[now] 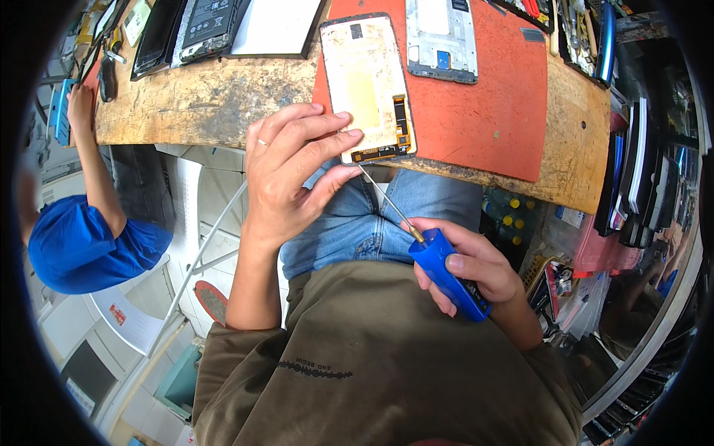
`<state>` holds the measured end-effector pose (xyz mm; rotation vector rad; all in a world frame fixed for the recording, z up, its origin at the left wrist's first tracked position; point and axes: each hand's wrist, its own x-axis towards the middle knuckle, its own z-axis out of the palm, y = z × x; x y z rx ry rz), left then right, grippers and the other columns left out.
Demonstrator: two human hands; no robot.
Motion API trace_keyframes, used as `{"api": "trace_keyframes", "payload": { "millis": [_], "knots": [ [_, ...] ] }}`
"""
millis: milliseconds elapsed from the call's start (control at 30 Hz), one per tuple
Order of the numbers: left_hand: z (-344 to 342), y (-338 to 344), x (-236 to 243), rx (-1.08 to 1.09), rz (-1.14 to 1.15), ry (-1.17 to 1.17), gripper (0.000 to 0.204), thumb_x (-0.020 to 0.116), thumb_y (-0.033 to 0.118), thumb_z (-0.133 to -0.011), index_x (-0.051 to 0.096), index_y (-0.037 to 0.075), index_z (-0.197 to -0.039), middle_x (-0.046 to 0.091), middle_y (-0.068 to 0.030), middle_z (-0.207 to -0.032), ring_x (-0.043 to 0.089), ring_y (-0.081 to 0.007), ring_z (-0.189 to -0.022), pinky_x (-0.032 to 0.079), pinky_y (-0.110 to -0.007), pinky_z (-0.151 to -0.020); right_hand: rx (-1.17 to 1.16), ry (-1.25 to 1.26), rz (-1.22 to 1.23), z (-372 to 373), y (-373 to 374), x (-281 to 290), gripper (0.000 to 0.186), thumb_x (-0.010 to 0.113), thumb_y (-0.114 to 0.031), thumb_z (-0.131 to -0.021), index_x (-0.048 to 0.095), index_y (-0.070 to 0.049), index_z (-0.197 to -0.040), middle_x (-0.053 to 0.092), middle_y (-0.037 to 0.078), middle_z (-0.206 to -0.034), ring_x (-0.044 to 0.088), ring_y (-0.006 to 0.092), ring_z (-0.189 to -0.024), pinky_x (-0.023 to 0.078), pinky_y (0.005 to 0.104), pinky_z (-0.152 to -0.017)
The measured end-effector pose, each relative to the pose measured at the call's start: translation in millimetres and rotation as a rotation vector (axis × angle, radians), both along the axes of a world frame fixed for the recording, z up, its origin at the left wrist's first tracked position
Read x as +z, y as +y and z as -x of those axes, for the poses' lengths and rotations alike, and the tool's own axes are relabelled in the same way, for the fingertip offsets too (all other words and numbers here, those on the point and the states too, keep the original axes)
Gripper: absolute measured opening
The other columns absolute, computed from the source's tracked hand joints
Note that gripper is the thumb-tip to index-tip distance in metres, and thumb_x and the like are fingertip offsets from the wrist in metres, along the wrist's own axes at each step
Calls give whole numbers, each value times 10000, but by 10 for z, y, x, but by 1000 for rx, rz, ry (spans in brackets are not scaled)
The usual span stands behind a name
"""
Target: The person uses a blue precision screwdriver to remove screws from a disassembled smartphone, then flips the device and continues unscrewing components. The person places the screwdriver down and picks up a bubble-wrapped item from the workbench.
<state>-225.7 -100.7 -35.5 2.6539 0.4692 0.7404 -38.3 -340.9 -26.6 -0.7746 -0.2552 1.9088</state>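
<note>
My left hand (294,167) grips a phone screen panel (361,82) by its lower left corner, fingers on top and thumb at the near edge. The panel lies back side up, pale and stained, with a black and gold flex cable along its lower right. My right hand (476,267) is closed around a blue handheld tool (450,275) with a brass collar and a long thin metal shaft (387,197). The shaft's tip meets the panel's near edge, close to my left thumb. Whether it touches the panel or only lies beside it, I cannot tell.
An orange mat (476,119) covers part of the worn wooden table (216,100). Beyond the panel lies a grey phone frame (442,44); an opened phone with its battery (208,22) sits far left. A person in a blue shirt (97,245) is at the left. Shelves of parts stand right.
</note>
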Motion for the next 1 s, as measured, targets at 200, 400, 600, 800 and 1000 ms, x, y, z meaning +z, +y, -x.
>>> {"api": "trace_keyframes", "payload": {
  "millis": [200, 400, 600, 800, 1000],
  "knots": [
    [-3, -15, 9, 10, 7, 6, 401, 871, 302, -749, 796, 132, -1104, 748, -40, -1180, 642, -284, -1172, 436, -408, -995, -2, 7, 9, -4, -10, 8, 701, 525, -278, -1070, 218, 15, -1628, 627, 158, -1039, 634, 144, -649, 518, 258, -563],
    [-17, -15, -7, 13, -4, -16, 414, 884, 306, -730, 795, 128, -1094, 748, -42, -1176, 644, -283, -1166, 438, -407, -995, -6, 10, 16, -8, -20, 8, 700, 530, -280, -1068, 225, 7, -1629, 628, 159, -1040, 634, 145, -651, 517, 259, -566],
    [-26, -27, -14, 19, 1, -26, 417, 897, 295, -715, 793, 118, -1078, 749, -50, -1169, 644, -289, -1160, 440, -406, -991, -10, 6, 22, -15, -30, 14, 698, 532, -281, -1068, 228, 7, -1626, 629, 161, -1036, 634, 146, -650, 516, 259, -569],
    [-33, -39, -16, 25, -5, -34, 417, 904, 285, -705, 788, 118, -1069, 748, -49, -1168, 644, -291, -1158, 442, -408, -990, -13, 10, 19, -22, -40, 8, 700, 533, -279, -1069, 223, 10, -1626, 630, 164, -1036, 637, 150, -652, 518, 262, -573],
    [-18, -74, -8, 31, 14, -39, 416, 910, 272, -696, 783, 116, -1060, 747, -50, -1159, 642, -296, -1157, 441, -411, -993, -16, 24, 25, -2, -81, 28, 700, 536, -271, -1067, 222, 8, -1627, 631, 166, -1039, 637, 151, -654, 520, 265, -576]
  ]
}}
